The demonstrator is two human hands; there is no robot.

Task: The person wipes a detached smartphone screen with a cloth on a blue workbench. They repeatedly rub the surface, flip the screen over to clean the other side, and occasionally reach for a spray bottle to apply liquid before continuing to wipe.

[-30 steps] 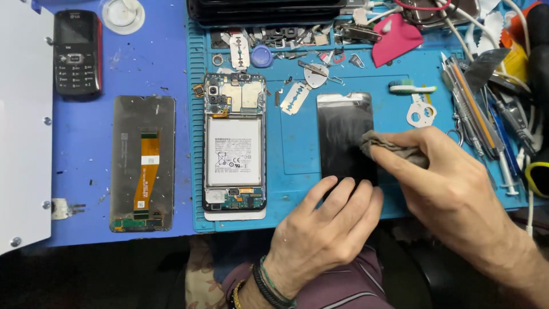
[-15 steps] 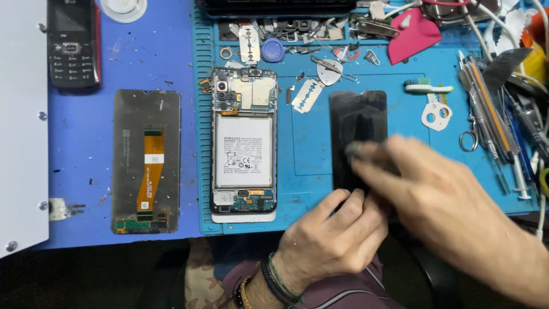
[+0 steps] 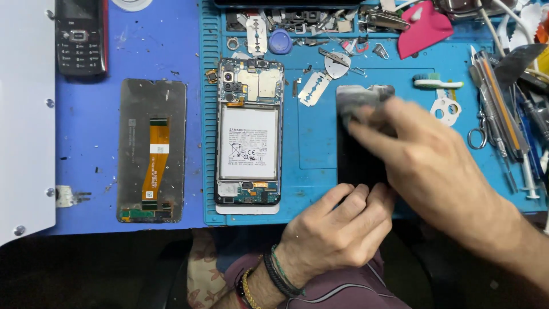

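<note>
Left hand (image 3: 337, 229) lies palm down, fingers (image 3: 366, 200) extended together and pressed flat, bracelets at the wrist, while the right hand (image 3: 423, 163), motion-blurred, reaches in above those fingers, its fingertips (image 3: 357, 129) bunched and pointing left.

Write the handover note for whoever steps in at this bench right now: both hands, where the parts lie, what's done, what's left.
Right hand: presses a grey cloth on the top end of the dark phone panel; blurred with motion.
Left hand: fingers pin the panel's bottom edge to the teal mat.
Opened phone, battery and boards exposed, lies left of the panel on the mat.
Display assembly with orange flex lies face down on the blue surface further left.
Done: phone opened, display out.
Left: wiping appears unfinished; nothing is reassembled.
</note>
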